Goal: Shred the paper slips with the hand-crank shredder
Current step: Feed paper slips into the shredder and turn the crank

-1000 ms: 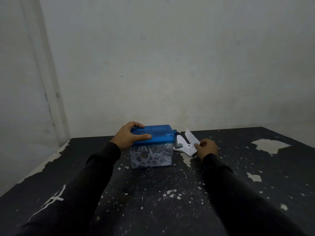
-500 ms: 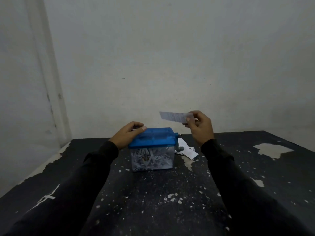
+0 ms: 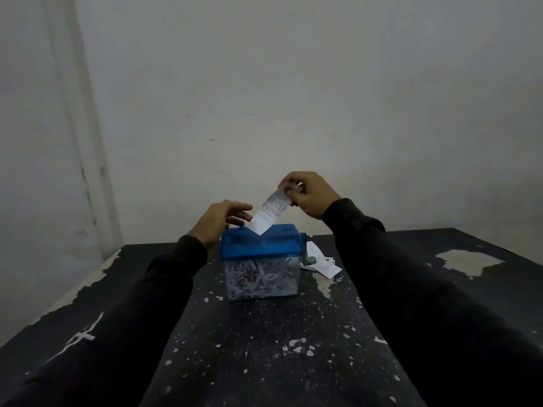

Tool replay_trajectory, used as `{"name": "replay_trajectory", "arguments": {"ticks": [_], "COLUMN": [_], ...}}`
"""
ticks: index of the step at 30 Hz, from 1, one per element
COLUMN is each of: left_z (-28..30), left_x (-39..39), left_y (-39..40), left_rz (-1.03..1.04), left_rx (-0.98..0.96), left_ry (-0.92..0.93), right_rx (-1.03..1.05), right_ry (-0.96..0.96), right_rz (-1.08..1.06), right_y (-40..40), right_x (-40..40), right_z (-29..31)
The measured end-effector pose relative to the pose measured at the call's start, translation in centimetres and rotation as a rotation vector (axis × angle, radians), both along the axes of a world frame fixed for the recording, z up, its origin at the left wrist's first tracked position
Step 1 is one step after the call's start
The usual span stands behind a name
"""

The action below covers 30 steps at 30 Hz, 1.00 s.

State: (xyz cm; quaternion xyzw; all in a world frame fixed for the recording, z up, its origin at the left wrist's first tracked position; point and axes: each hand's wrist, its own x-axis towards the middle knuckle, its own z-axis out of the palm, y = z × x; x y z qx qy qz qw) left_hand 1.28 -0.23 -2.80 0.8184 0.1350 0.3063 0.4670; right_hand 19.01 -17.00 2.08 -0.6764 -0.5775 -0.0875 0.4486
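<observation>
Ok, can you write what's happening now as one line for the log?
step: feeding slip into shredder | right hand: pinches slip top | left hand: at lid, fingers straight | crank: untouched | bin: shreds inside

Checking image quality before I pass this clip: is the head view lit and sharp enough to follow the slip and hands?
Head view: dim and flat, no glare; dark sleeves merge with the black table. The paper slip reads clearly, its print illegible. The right hand is slightly blurred, the left hand sharper. Wide-angle bending shows at the edges.
</observation>
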Motion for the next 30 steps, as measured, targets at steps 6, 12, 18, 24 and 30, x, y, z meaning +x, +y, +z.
{"name": "replay_trajectory", "arguments": {"ticks": [6, 12, 18, 24, 30], "left_z": [-0.7, -1.8, -3.3, -4.2, -4.9], "left_x": [0.7, 1.0, 0.8, 0.5, 0.7], "left_y": [0.9, 1.0, 0.9, 0.1, 0.2], "left_rz": [0.026, 0.147, 0.180, 0.192, 0.239], "left_rx": [0.202, 0.132, -0.025, -0.043, 0.011], "left_ry": [0.041, -0.097, -0.205, -0.224, -0.241], "right_rx": [-0.003, 0.099, 0.119, 0.068, 0.065], "right_ry": [-0.126, -0.036, 0.124, 0.351, 0.456], "right_rz": [-0.002, -0.087, -0.224, -0.209, -0.062], "right_y": [1.2, 1.7, -0.6, -3.5, -3.9], "right_x": [-1.0, -1.5, 0.3, -0.2, -1.2], "right_z": [0.5, 0.1, -5.0, -12.8, -13.6]}}
